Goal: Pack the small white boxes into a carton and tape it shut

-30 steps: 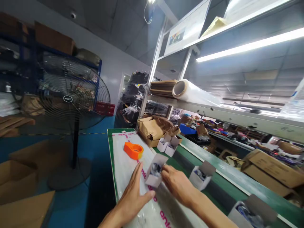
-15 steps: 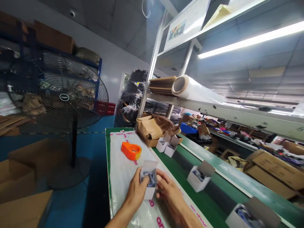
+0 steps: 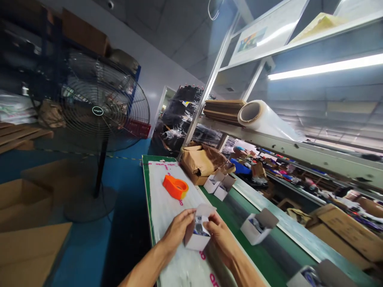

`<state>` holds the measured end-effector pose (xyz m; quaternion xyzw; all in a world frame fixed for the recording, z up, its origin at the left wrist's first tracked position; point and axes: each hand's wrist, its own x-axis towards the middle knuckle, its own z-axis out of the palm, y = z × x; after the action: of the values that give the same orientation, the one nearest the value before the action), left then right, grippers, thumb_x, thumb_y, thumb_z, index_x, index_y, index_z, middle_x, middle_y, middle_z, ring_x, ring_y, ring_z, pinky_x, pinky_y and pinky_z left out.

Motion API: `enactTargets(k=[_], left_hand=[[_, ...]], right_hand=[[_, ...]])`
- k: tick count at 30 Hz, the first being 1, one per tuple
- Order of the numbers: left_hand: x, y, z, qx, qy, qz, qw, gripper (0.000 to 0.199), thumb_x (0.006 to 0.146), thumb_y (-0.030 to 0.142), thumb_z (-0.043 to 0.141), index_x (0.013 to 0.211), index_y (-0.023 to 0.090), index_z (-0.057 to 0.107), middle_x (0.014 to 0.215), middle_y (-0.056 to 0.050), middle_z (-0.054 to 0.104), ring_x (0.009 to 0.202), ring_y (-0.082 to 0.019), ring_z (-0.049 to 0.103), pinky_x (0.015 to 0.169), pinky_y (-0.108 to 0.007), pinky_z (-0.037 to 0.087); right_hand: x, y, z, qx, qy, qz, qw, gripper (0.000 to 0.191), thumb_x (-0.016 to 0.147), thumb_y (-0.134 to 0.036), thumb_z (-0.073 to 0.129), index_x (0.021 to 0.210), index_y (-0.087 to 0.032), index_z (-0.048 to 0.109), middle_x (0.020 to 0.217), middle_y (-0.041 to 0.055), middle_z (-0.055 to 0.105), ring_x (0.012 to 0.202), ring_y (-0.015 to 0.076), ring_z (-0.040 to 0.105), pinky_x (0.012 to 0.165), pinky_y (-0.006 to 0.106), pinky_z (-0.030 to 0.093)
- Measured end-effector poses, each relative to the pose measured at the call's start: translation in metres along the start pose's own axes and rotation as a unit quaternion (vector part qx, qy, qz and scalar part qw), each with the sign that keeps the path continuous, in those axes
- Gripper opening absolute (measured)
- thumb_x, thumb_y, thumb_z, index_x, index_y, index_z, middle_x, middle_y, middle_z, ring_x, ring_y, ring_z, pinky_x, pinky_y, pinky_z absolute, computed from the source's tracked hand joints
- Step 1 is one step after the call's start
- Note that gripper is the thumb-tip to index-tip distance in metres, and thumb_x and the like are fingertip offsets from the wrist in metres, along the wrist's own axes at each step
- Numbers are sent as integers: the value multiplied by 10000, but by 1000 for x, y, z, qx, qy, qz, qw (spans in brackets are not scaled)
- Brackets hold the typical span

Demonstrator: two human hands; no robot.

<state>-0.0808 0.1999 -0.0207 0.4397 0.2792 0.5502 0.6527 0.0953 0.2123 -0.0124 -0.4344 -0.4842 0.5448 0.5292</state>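
Moved since the earlier frame: the right hand (image 3: 220, 240) has closed onto the small white card box (image 3: 196, 237), and the box now sits between both hands, tilted, with its flap raised.

Hands: together, clamped on the box from opposite sides; the left hand (image 3: 178, 229) holds the near-left side, the right hand the right side.

Box contents: dark and blue small items, possibly bagged; too blurred to identify.

Positions relative to the held box:
- Beneath it: white plastic sheet (image 3: 167, 255) with pink print, on the green-edged tabletop (image 3: 145, 179).
- Beyond it: orange plastic tape dispenser (image 3: 175, 187), lying on the sheet.
- To its right: open white card box (image 3: 257, 226) on a green belt (image 3: 263, 243).
- Farther beyond: two open white card boxes (image 3: 218, 187), beside a brown kraft-paper-filled cardboard carton (image 3: 203, 163).
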Motion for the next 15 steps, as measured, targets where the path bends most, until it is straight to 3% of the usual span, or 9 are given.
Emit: enactTargets(k=[2, 7, 11, 15], left_hand=[[1, -1, 1, 0, 7, 0, 1000, 544, 782, 530, 762, 1204, 197, 674, 1212, -92, 756, 1153, -278, 667, 1045, -385, 471], [3, -7, 5, 21, -33, 30, 999, 475, 829, 537, 718, 1144, 187, 658, 1165, -93, 756, 1092, -266, 684, 1012, -375, 484], [13, -13, 15, 94, 17, 65, 993, 389, 790, 383, 637, 1119, 177, 621, 1069, -78, 743, 969, -247, 676, 911, -366, 503], [23, -9, 18, 104, 29, 73, 991, 240, 659, 299, 632, 879, 207, 600, 846, -6, 676, 819, -200, 638, 772, -310, 481]], right_hand=[[2, 2, 0, -10, 15, -18, 1000, 460, 624, -262, 767, 1077, -198, 725, 975, 24, 775, 860, 183, 628, 823, 321, 455], [9, 4, 2, 12, 6, 19, 1000, 408, 623, -356, 835, 974, -181, 724, 843, 29, 766, 750, 185, 624, 779, 335, 446], [9, 0, 8, -12, 13, -13, 1000, 489, 607, -447, 866, 979, -164, 721, 852, 40, 751, 789, 207, 628, 761, 332, 441], [1, -7, 11, -73, 44, -91, 992, 226, 631, -346, 779, 778, -228, 653, 677, -39, 617, 651, 161, 521, 641, 314, 388]])
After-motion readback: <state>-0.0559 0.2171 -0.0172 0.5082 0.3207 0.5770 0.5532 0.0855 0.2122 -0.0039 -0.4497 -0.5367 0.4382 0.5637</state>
